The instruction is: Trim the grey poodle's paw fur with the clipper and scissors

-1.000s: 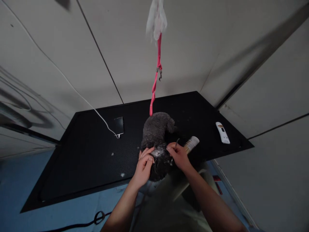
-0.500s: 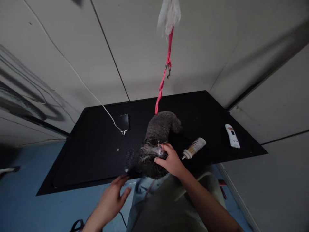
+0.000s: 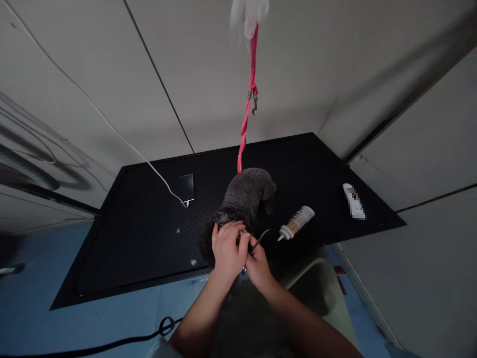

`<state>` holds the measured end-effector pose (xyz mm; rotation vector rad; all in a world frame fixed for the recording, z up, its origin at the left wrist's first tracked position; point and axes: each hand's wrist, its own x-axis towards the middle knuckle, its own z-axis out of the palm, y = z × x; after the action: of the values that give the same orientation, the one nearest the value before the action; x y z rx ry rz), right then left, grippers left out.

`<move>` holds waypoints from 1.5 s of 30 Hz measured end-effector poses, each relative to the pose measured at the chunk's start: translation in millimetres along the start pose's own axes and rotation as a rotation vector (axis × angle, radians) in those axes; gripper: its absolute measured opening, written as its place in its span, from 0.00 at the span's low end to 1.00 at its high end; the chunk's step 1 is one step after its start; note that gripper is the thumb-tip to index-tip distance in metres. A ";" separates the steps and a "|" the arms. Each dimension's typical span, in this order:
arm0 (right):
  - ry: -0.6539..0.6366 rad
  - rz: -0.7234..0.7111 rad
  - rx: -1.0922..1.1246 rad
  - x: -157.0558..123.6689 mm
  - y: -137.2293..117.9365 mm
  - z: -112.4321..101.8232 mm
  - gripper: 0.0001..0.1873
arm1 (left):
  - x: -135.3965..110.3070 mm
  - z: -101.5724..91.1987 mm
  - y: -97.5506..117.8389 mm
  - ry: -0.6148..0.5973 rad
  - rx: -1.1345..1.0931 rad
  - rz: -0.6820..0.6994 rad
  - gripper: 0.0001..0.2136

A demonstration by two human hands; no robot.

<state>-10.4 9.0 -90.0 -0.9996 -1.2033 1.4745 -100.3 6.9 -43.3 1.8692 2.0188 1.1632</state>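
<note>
A small grey curly-coated dog (image 3: 248,191) is on the black table, its head toward me at the near edge. My left hand (image 3: 229,248) is closed over the dog's head, fingers in the fur and thumb toward my right hand; it hides most of the head. Close beside it, my right hand (image 3: 258,261) grips a slim curved metal tool (image 3: 263,235) that looks like a hemostat. The tip points up and right, and a ring shows below the fingers. A white and tan nozzle bottle (image 3: 298,222) lies just right of the hands.
On the black table (image 3: 122,238) lie a dark phone (image 3: 188,187) with a white cable (image 3: 122,136) and a white clipper-like device (image 3: 354,201). A pink lead (image 3: 244,127) hangs down to the dog. A black cord (image 3: 112,343) crosses at lower left.
My left hand has moved from below the table edge up onto the dog's head. My right hand has left the muzzle and now holds the curved tool. The view has shifted slightly.
</note>
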 end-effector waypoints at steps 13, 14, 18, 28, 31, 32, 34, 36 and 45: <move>-0.203 0.368 -0.151 -35.2 -32.7 -67.4 0.34 | -6.0 8.0 -36.0 0.098 0.075 0.177 0.14; -0.250 0.336 -0.259 -36.6 -42.5 -70.3 0.34 | -6.2 7.4 -37.1 0.107 0.073 0.173 0.14; -0.414 0.077 -0.842 -34.2 -71.5 -79.7 0.32 | -8.2 6.1 -41.6 0.106 0.083 0.154 0.14; -0.587 -0.349 -1.507 -17.9 -93.4 -79.6 0.29 | -7.1 0.9 -44.0 0.034 0.094 0.191 0.14; -0.605 -0.407 -1.561 -16.4 -92.0 -78.0 0.29 | -6.2 -0.2 -45.1 0.025 0.091 0.201 0.15; -0.615 -0.424 -1.576 -16.3 -90.4 -78.0 0.29 | -5.9 -0.4 -45.7 0.025 0.086 0.198 0.15; -0.631 -0.449 -1.598 -16.5 -86.6 -78.7 0.30 | -5.3 -0.8 -47.0 0.024 0.078 0.190 0.15; -0.624 -0.468 -1.605 -17.0 -82.6 -79.8 0.29 | -4.6 -1.2 -48.0 0.014 0.070 0.185 0.15; -0.564 -0.548 -1.504 -17.5 -69.8 -87.5 0.27 | -1.7 -1.8 -50.9 0.018 0.000 0.160 0.14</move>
<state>89.4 14.2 -36.7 -0.9558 -2.8482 0.1751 -140.7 8.6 -74.3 2.0597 1.9071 1.2223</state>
